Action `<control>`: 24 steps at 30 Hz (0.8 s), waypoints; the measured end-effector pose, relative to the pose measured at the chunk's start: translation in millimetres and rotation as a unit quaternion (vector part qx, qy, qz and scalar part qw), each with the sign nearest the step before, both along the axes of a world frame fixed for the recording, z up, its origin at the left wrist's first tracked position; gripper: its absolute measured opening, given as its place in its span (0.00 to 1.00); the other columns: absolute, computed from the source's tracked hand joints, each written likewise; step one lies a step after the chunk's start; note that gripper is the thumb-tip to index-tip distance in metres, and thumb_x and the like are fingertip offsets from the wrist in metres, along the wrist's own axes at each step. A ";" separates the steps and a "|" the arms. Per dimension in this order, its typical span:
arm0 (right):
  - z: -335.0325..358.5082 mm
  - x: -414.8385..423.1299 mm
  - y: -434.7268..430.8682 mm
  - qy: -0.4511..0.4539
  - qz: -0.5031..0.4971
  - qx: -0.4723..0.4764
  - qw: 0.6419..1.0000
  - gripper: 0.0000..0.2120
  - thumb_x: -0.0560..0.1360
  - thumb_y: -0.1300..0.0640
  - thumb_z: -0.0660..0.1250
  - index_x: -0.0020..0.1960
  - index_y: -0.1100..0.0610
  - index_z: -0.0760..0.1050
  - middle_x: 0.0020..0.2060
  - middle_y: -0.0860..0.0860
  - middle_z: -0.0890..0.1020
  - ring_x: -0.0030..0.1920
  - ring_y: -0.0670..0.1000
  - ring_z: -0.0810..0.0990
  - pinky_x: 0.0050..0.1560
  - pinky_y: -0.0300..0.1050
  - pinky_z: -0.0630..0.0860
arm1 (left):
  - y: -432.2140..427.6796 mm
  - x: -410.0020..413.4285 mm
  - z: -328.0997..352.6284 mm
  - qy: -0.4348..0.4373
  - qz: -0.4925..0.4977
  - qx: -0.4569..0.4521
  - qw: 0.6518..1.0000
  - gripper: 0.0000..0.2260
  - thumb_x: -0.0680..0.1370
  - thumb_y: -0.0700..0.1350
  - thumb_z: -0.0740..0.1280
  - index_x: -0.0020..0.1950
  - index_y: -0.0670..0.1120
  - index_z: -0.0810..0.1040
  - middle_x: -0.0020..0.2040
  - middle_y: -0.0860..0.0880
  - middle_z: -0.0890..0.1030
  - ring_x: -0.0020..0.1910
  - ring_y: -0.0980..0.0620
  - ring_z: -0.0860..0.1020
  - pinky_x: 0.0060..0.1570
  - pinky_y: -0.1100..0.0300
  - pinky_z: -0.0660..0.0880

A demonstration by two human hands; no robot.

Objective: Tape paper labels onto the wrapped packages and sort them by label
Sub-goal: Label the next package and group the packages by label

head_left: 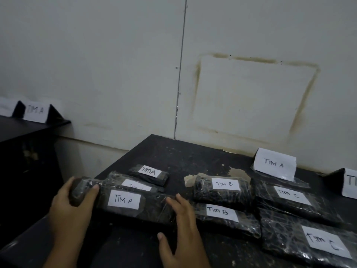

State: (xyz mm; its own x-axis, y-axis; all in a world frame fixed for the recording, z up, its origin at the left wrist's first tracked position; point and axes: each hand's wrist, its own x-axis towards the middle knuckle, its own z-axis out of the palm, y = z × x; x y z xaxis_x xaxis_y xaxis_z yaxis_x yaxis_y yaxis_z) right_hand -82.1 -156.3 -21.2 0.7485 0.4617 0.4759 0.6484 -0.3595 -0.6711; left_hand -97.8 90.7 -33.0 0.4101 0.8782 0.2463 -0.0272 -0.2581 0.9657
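Note:
A long black wrapped package labelled TIM A lies across the near left of the dark table. My left hand grips its left end. My right hand rests against its right end, fingers spread. Behind it lie a package with a partly hidden label and a small TIM A package. Two TIM B packages sit in the middle. Two TIM C packages lie at the right.
A standing TIM A paper sign leans at the back right, with another sign cut off at the right edge. A lower black shelf at the left carries a TIM A sign. The white wall is close behind.

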 end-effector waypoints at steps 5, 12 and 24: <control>-2.9 2.3 -0.5 -0.011 0.000 -0.012 1.000 0.29 0.67 0.47 0.62 0.65 0.31 0.58 0.69 0.33 0.55 0.58 0.23 0.62 0.50 0.18 0.62 | 2.2 -4.6 -1.0 0.059 0.038 0.022 0.997 0.37 0.62 0.70 0.62 0.69 0.59 0.62 0.65 0.43 0.75 0.66 0.41 0.71 0.66 0.40 0.67; -2.3 0.6 1.8 -0.006 0.026 -0.041 0.999 0.34 0.65 0.45 0.62 0.65 0.28 0.51 0.63 0.30 0.59 0.52 0.32 0.72 0.53 0.27 0.71 | -3.9 -3.6 5.9 0.053 0.033 0.072 0.995 0.35 0.70 0.70 0.49 0.72 0.53 0.62 0.69 0.48 0.73 0.69 0.39 0.66 0.69 0.38 0.56; 2.0 1.0 -0.7 -0.017 0.046 -0.086 0.995 0.29 0.67 0.44 0.60 0.66 0.34 0.56 0.63 0.30 0.58 0.61 0.35 0.67 0.61 0.34 0.67 | -6.5 1.4 7.4 0.090 0.033 0.091 0.991 0.37 0.69 0.70 0.47 0.74 0.54 0.57 0.70 0.42 0.71 0.69 0.36 0.66 0.70 0.36 0.53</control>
